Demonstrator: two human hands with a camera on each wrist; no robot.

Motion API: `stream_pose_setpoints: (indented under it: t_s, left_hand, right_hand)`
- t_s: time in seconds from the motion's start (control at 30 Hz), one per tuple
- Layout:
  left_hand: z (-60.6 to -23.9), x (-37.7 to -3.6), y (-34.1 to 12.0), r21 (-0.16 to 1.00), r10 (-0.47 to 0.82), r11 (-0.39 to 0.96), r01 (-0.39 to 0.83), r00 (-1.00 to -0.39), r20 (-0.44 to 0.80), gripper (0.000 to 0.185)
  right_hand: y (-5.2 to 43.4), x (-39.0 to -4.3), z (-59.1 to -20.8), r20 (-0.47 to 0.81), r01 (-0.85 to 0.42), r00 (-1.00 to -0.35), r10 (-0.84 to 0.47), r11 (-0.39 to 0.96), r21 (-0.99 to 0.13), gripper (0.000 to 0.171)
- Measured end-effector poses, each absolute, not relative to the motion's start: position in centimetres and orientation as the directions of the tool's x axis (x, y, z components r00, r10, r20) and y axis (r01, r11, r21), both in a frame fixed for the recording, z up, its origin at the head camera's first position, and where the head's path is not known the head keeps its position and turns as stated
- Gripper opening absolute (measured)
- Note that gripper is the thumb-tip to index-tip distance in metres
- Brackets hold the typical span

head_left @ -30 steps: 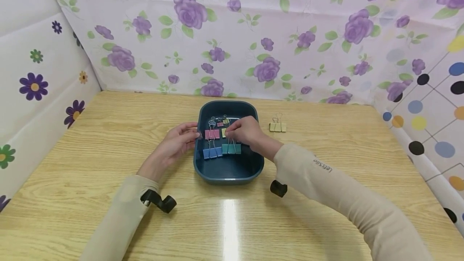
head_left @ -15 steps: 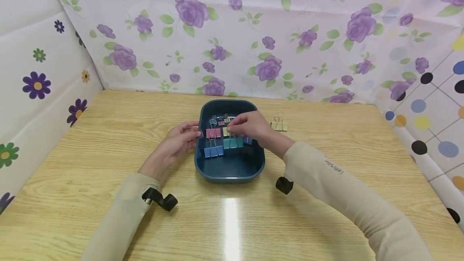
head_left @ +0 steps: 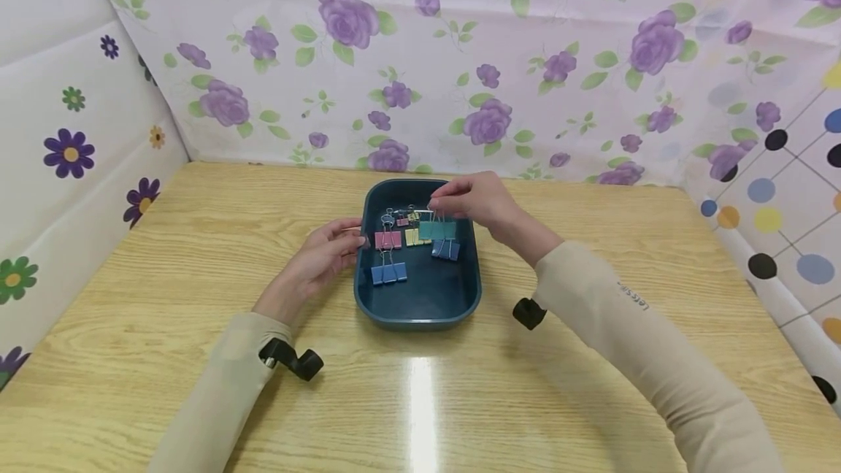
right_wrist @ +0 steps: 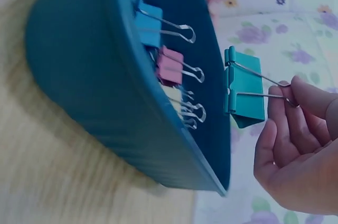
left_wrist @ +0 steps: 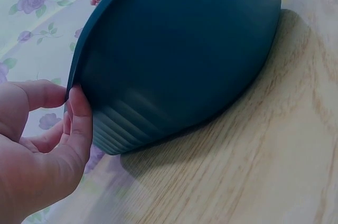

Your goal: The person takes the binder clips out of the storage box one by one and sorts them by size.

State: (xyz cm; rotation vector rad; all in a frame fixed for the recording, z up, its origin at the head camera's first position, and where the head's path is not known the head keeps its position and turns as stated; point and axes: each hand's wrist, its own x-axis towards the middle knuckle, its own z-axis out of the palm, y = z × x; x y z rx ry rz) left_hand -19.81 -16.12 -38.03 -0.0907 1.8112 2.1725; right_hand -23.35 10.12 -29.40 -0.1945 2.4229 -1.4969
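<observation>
A dark teal plastic bin (head_left: 420,305) stands on the table. My left hand (head_left: 322,258) pinches its left rim, with fingertips on both sides of the wall in the left wrist view. My right hand (head_left: 476,203) pinches the wire handle of a large green binder clip (right_wrist: 245,86), which hangs above the bin's far right part. Inside the bin are a large blue binder clip (head_left: 389,274), a pink one (head_left: 388,240), a yellow one (head_left: 417,237) and a darker blue one (head_left: 445,250). Several tiny clips lie toward the far end.
The wooden table (head_left: 197,254) reaches back to a flowered cloth backdrop (head_left: 420,93), with patterned side panels left and right. Black wrist mounts (head_left: 292,360) stick out from the sleeves near the table.
My right hand has lifted the green clip from the bin's middle and carried it up, away and right. The yellow clip on the table at right is now hidden. My left hand stays at the rim.
</observation>
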Motion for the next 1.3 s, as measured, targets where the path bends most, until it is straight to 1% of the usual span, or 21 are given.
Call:
stream_pose_setpoints:
  t_s: [0.23,0.43,0.6,0.77,0.97,1.07,1.3]
  left_hand:
    - [-38.1,-19.9,-16.0,0.95,0.192,-0.148,-0.274,-0.951,-0.244,0.047]
    - [-38.1,-19.8,-16.0,0.949,0.195,-0.159,-0.274,-0.951,-0.242,0.046]
    - [-38.1,-19.8,-16.1,0.949,0.209,-0.168,-0.268,-0.95,-0.231,0.047]
    - [-38.1,-19.8,-16.0,0.95,0.211,-0.165,-0.266,-0.95,-0.229,0.048]
    - [-38.0,-19.8,-16.0,0.949,0.211,-0.164,-0.268,-0.95,-0.232,0.048]
    - [-38.0,-19.8,-16.1,0.95,0.208,-0.159,-0.269,-0.95,-0.234,0.047]
    - [-38.1,-19.8,-16.1,0.951,0.203,-0.15,-0.272,-0.949,-0.24,0.047]
  right_hand:
    - [11.5,-24.5,-28.3,-0.147,0.053,-0.962,-0.23,0.37,-0.928,0.025]
    - [13.0,-25.5,-28.1,-0.136,0.054,-0.966,-0.219,0.343,-0.938,0.029]
    - [14.4,-26.1,-28.4,-0.123,0.051,-0.968,-0.219,0.307,-0.951,0.028]
    - [15.7,-26.6,-28.6,-0.121,0.045,-0.966,-0.229,0.31,-0.95,0.028]
    - [17.2,-27.3,-28.9,-0.119,0.043,-0.967,-0.223,0.318,-0.947,0.023]
    - [17.9,-27.5,-29.1,-0.123,0.043,-0.968,-0.219,0.338,-0.94,0.027]
    - [19.6,-27.9,-29.6,-0.119,0.047,-0.974,-0.19,0.348,-0.936,0.031]
